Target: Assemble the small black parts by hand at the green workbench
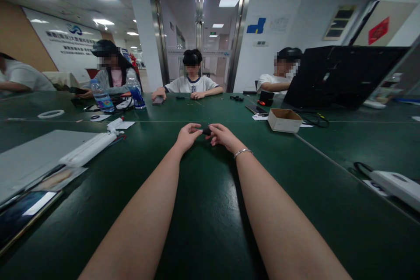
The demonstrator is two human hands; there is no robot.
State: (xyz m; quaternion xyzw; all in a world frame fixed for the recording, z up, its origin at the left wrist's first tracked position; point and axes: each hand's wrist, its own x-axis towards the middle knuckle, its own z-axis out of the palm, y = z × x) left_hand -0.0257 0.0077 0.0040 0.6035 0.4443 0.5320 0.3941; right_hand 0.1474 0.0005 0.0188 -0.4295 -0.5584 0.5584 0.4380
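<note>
Both my arms reach forward over the green table (203, 210), and the hands meet near its middle. Between them is a small black object (206, 131), too small and partly covered to name. My left hand (189, 136) pinches its left end between thumb and fingers. The fingers of my right hand (225, 137) are closed on its right end, with the lower fingers curled beneath. A silver bracelet (243, 153) circles my right wrist.
An open cardboard box (285, 121) and a black monitor (341, 76) stand to the right. A white power strip (398, 188) lies near the right edge. At left are a laptop (46, 153), a phone (28, 214) and bottles (103, 96). Several people sit around the table.
</note>
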